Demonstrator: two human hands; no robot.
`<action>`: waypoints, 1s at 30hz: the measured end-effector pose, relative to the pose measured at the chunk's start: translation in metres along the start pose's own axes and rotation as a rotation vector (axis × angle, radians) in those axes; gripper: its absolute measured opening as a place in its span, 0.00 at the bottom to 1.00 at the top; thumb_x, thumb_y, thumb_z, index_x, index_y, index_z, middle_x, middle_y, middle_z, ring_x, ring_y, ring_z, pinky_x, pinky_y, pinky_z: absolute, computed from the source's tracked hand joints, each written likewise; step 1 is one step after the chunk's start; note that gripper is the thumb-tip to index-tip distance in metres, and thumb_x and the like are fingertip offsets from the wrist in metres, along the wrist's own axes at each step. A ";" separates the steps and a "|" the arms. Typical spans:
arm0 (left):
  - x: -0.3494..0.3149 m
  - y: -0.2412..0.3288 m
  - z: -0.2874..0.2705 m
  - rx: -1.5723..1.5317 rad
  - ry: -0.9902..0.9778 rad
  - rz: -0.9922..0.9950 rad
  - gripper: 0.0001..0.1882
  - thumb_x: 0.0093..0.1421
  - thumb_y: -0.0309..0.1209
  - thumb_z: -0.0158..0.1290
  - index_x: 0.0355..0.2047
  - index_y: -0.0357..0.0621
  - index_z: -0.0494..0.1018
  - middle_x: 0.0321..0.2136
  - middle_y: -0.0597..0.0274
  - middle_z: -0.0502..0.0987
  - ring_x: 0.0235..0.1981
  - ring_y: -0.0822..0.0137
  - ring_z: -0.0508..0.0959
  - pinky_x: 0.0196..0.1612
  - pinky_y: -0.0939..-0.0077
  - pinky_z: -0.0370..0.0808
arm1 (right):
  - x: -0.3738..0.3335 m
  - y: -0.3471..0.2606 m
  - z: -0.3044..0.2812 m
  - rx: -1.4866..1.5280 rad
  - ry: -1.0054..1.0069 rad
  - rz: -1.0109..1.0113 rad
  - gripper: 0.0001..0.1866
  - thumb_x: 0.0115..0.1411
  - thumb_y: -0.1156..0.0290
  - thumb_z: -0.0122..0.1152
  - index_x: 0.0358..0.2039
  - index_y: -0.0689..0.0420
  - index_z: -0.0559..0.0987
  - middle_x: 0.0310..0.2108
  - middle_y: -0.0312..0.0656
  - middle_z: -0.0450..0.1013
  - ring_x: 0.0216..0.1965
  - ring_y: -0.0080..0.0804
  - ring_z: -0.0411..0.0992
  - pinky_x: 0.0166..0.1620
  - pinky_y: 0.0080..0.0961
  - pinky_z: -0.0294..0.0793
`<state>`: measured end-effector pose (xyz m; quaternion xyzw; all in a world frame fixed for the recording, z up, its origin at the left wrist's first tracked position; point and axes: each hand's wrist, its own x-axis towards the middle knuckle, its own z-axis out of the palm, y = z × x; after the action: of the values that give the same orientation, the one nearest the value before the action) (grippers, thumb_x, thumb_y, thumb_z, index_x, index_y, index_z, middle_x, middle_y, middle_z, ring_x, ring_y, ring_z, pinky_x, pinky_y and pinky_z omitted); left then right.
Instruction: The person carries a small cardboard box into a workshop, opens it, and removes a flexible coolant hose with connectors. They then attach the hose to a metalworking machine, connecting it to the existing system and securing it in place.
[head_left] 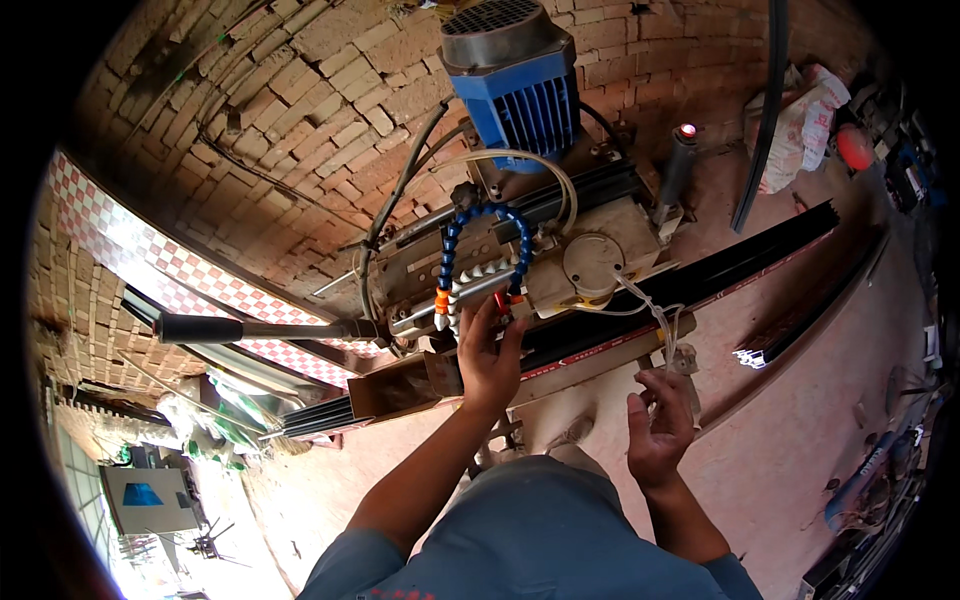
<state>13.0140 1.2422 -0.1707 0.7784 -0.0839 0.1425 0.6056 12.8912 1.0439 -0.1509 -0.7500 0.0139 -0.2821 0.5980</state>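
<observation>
My left hand (487,362) reaches up to the front of a bench machine. Its fingers are stretched and apart, next to a small red lever (501,302) and the orange nozzle fittings of a blue segmented coolant hose (524,240). Whether the fingertips touch the lever is unclear. Nearer me on the right, my right hand (660,430) hangs in the air with loosely curled fingers, thumb apart. Nothing shows in it. Thin pale tubes (655,310) run down from a round metal cover (593,264) towards that hand.
A blue motor (510,100) rises behind the machine. A long black-gripped lever (215,329) sticks out left, above an open cardboard box (395,388). Long black profiles (770,262) extend right. A lit red button (686,131) tops a post, with a white sack (800,130) beyond.
</observation>
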 end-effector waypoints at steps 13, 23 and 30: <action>0.070 0.065 0.003 0.623 -0.452 0.420 0.19 0.54 0.21 0.61 0.47 0.42 0.77 0.45 0.53 0.76 0.43 0.49 0.79 0.44 0.60 0.79 | -0.002 0.003 -0.007 0.028 0.029 -0.005 0.19 0.56 0.86 0.60 0.49 0.63 0.78 0.45 0.47 0.72 0.36 0.28 0.69 0.36 0.20 0.71; 0.076 0.069 -0.007 0.576 -0.492 0.371 0.20 0.46 0.26 0.69 0.42 0.41 0.79 0.39 0.55 0.79 0.39 0.52 0.81 0.40 0.62 0.79 | -0.010 0.004 -0.011 0.034 0.063 0.030 0.17 0.57 0.85 0.60 0.48 0.63 0.78 0.44 0.48 0.72 0.36 0.28 0.70 0.37 0.21 0.72; 0.069 0.074 -0.010 0.648 -0.432 0.482 0.15 0.51 0.24 0.63 0.41 0.48 0.79 0.35 0.58 0.75 0.35 0.52 0.80 0.36 0.60 0.78 | -0.011 0.005 -0.010 0.033 0.086 0.033 0.16 0.58 0.84 0.60 0.48 0.64 0.78 0.44 0.48 0.72 0.36 0.29 0.70 0.38 0.21 0.72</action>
<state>13.0552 1.2363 -0.0777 0.8978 -0.3382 0.1327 0.2490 12.8792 1.0379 -0.1588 -0.7271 0.0472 -0.3042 0.6136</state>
